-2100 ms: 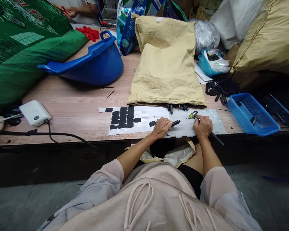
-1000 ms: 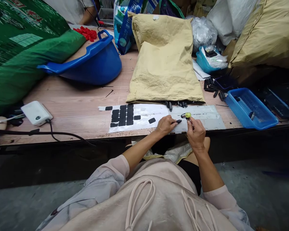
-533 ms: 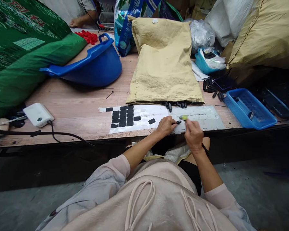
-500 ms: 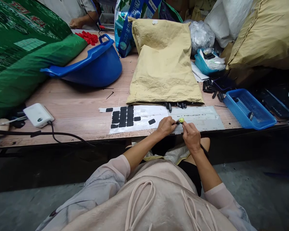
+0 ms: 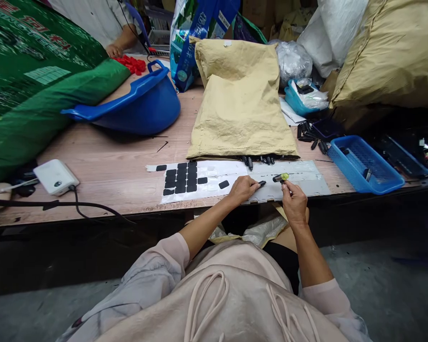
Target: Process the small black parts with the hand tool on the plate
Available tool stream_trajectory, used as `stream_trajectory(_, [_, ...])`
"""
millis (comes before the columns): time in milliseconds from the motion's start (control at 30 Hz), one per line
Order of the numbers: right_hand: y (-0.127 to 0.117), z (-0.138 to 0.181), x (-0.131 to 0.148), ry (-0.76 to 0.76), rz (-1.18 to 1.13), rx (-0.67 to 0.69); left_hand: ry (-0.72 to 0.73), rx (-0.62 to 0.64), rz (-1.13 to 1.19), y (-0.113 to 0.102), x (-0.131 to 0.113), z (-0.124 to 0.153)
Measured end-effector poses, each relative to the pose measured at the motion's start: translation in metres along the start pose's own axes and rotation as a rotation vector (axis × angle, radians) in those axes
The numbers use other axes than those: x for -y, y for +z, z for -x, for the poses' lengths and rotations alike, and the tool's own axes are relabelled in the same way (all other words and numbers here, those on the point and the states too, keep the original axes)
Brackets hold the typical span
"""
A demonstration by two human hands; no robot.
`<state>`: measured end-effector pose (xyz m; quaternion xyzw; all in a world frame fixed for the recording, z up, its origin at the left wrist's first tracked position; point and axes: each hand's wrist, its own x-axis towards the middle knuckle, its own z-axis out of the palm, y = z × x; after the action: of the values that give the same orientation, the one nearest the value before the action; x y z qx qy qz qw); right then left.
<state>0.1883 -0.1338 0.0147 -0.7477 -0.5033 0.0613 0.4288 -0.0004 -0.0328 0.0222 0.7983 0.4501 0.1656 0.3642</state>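
My left hand [image 5: 243, 190] is closed over the grey board, pinching a small black cylindrical piece [image 5: 261, 183] whose tip sticks out to the right. My right hand [image 5: 294, 203] grips the handle of a small hammer [image 5: 280, 177], its head dark at one end and yellow-green at the other. The hammer head is apart from the black piece, a little to its right and above the grey board [image 5: 306, 183]. Left of my hands, a white backing sheet [image 5: 207, 192] carries rows of black rounded-square stickers [image 5: 181, 178]. One loose-set sticker [image 5: 224, 184] sits nearest my left hand.
A tan paper sack [image 5: 242, 109] stands behind the board, small black pieces [image 5: 249, 164] at its lower edge. To the right is a blue basket [image 5: 378, 183]; to the left, a blue basin [image 5: 139, 111] and a white box [image 5: 56, 176] with cables. A co-worker's hand [image 5: 114, 50] is beyond.
My right hand has moved right with the hammer, whose head has come away from the black piece. My left hand stays nearly in place. The whole view has shifted slightly.
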Motion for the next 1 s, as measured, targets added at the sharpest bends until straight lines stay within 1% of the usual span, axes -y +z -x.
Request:
stream_trajectory(133, [0.006,0.005,-0.005,0.043,-0.047,0.001,-0.004,0.01,0.027,-0.001,0.001,-0.002])
stream_trajectory(333, [0.011,0.008,-0.006,0.044,-0.066,0.0,-0.044,0.013,0.063,-0.004,-0.001,-0.007])
stream_trajectory(400, [0.011,0.008,-0.007,0.043,-0.065,0.001,-0.081,0.012,0.08,-0.006,-0.001,-0.008])
stream_trajectory(500, [0.01,0.008,-0.009,0.027,-0.035,-0.005,-0.173,0.027,0.149,-0.009,-0.002,-0.009])
stream_trajectory(567, [0.008,0.006,-0.01,0.012,0.058,-0.028,-0.261,0.06,0.264,-0.013,-0.003,-0.006])
stream_trajectory(667, [0.005,-0.003,-0.012,-0.005,0.28,-0.058,-0.391,0.125,0.524,-0.017,-0.006,0.001])
stream_trajectory(767, [0.003,-0.017,-0.019,-0.032,0.439,-0.043,-0.449,0.174,0.765,-0.02,-0.009,0.01])
stream_trajectory(900, [0.009,-0.034,-0.033,-0.077,0.471,-0.05,-0.539,0.223,0.981,-0.018,-0.01,0.021])
stream_trajectory(1000, [0.016,-0.042,-0.04,-0.036,0.45,-0.089,-0.597,0.247,1.122,-0.015,-0.009,0.028])
